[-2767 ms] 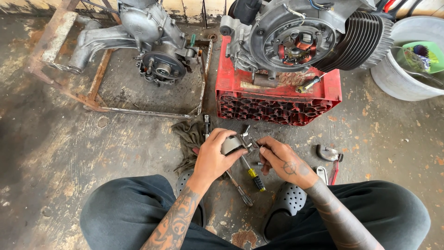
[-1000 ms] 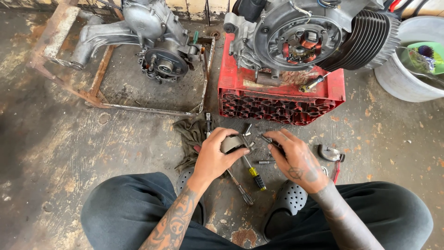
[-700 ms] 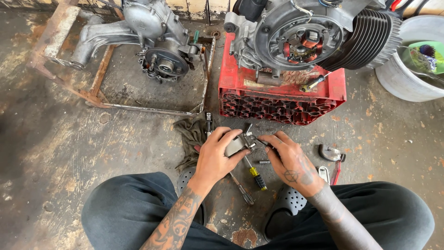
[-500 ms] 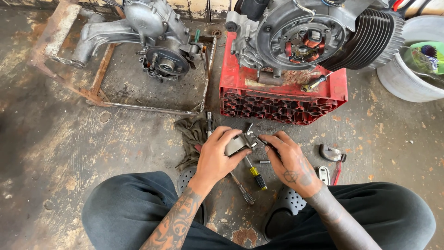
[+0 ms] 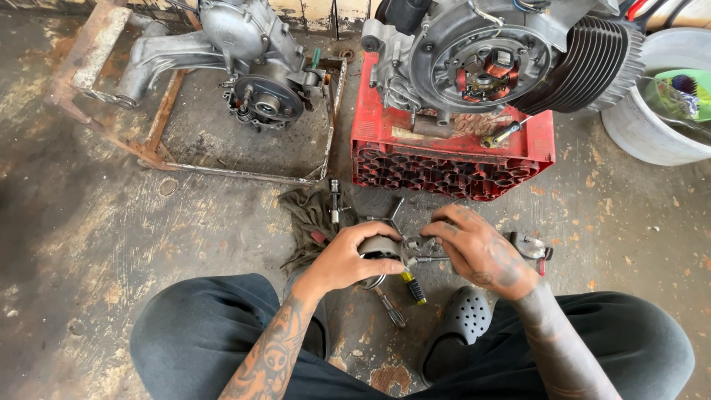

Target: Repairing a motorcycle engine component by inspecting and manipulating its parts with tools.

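Note:
My left hand (image 5: 348, 258) grips a small grey metal part (image 5: 385, 246) low over the floor, between my knees. My right hand (image 5: 480, 249) holds the other end of the same part, its fingers pinched on a thin pin or screw sticking out of it. Under the hands lie a yellow-and-black-handled screwdriver (image 5: 412, 287) and another slim tool (image 5: 389, 307). A dirty rag (image 5: 309, 216) with a socket wrench (image 5: 335, 201) on it sits just left of my hands.
An engine (image 5: 495, 53) rests on a red plastic crate (image 5: 452, 161) ahead. A second engine casing (image 5: 244, 59) sits in a rusty metal frame (image 5: 157, 148) at upper left. A white bucket (image 5: 658, 112) stands at right. Pliers (image 5: 533, 246) lie near my right hand; a black clog (image 5: 458, 326) is below.
My right hand drew apart from the part about a second ago, then came back onto it. Both hands now hold it together slightly lower.

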